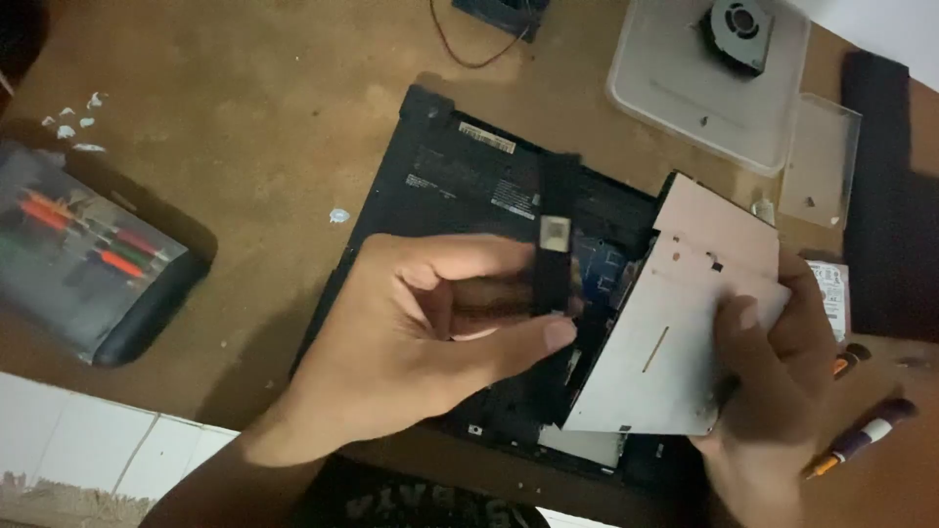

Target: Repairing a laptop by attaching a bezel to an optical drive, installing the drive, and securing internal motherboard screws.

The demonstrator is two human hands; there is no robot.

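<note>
brown table (245, 147) | left hand (430, 332) pinches black strip (554, 244) | right hand (782, 372) grips drive (675, 323)

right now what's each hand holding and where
Right hand grips the flat grey drive by its right edge. Left hand pinches the drive's black end strip.

Laptop base (460, 186) largely covered by left hand (430, 332) and silver drive (675, 332); screwdriver case (83, 264) blurred, cut at left edge; dark part (499, 15) cropped at top.
</note>
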